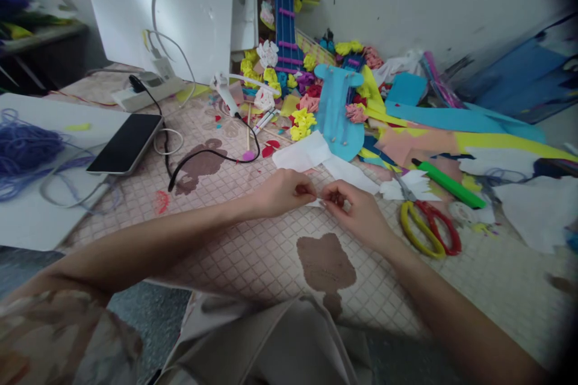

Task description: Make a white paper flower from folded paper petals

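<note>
Both hands meet over the middle of the patterned tablecloth point(253, 252). My left hand point(284, 194) pinches one end of a small white paper piece point(313, 203). The fingers of my right hand point(356, 210) are closed on its other end, close to the left fingertips. Much of the piece is hidden by the fingers. Just beyond my hands lie larger white paper strips point(304, 153). To the right of my right hand rest scissors with one yellow and one red handle point(428, 228), their blades over a jagged white paper scrap point(413, 186).
Behind are a blue guitar-like shape point(341, 111), crumpled paper flowers point(301, 123) and a glue gun point(226, 93) with a black cord. A phone point(126, 143) and purple yarn point(27, 141) lie left on a white board. A green cutter-like tool point(451, 185) is at right.
</note>
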{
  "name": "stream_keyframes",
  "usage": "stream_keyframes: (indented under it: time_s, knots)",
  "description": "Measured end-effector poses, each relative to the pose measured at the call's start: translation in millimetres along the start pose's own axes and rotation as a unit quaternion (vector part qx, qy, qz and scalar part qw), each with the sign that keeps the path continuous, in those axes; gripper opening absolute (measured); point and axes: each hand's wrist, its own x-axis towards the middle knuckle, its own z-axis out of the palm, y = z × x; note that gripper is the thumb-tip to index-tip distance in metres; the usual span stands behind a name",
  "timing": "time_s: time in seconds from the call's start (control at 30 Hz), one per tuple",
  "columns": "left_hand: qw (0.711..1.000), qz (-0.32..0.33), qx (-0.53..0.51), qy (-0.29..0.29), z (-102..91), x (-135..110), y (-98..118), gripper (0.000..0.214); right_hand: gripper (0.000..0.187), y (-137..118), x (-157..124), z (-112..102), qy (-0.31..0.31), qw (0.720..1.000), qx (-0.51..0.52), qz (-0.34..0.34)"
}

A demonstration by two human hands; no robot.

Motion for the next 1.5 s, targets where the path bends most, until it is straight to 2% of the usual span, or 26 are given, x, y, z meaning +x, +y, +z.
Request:
stream_keyframes:
  time_s: [0.07,0.17,0.27,0.33,0.5,0.7,0.87,0.93,1.0,1.07,1.13,1.37,1.5]
  knots:
    - [0.999,-0.016,-0.031,0.01,-0.9,0.7,-0.5,0.013,0.012,2.1,-0.8,0.2,0.017,0.997,0.07,0.029]
    - [0.997,-0.034,-0.072,0.024,-3.5,1.2,-0.6,0.012,0.021,4.5,-1.0,0.7,0.033,0.978,0.193,0.072]
    - [0.992,-0.051,-0.11,0.035,-3.4,0.9,1.7,0.013,0.026,3.9,-1.3,4.0,0.004,0.951,0.293,0.099]
    - [0.988,-0.056,-0.14,0.037,-1.2,-0.3,4.2,0.013,0.03,1.8,-2.1,7.9,-0.007,0.941,0.315,0.123]
    - [0.988,-0.042,-0.136,0.057,6.2,-4.2,8.4,0.011,0.026,-2.9,-3.4,14.4,0.026,0.947,0.279,0.157]
    - [0.994,-0.016,-0.065,0.091,3.4,-6.5,4.6,0.009,0.022,4.5,-3.8,8.9,0.046,0.952,0.268,0.141]
    - [0.994,-0.027,-0.067,0.088,-3.2,-5.6,-0.6,0.011,0.021,16.5,-4.7,0.0,0.11,0.951,0.265,0.117]
    - [0.993,-0.032,-0.078,0.082,-2.4,-5.1,0.8,0.011,0.023,15.4,-3.6,-0.1,0.103,0.951,0.272,0.108]
    - [0.993,-0.034,-0.084,0.075,0.4,-5.1,4.1,0.01,0.028,10.2,-2.2,2.3,0.056,0.958,0.263,0.104]
    - [0.993,-0.036,-0.087,0.067,3.0,-5.4,7.3,0.01,0.028,3.9,-1.0,5.6,0.009,0.965,0.24,0.105]
    - [0.993,-0.035,-0.095,0.055,3.5,-5.8,7.8,0.011,0.026,-0.1,-0.7,7.4,-0.009,0.968,0.224,0.117]
    - [0.983,-0.075,-0.161,-0.056,-15.0,-4.3,-12.5,0.015,0.024,11.9,-4.3,0.2,0.035,0.967,0.224,0.116]
    - [0.969,-0.113,-0.2,-0.093,-25.5,-4.6,-21.4,0.016,0.023,19.1,-5.7,-2.2,0.049,0.964,0.23,0.126]
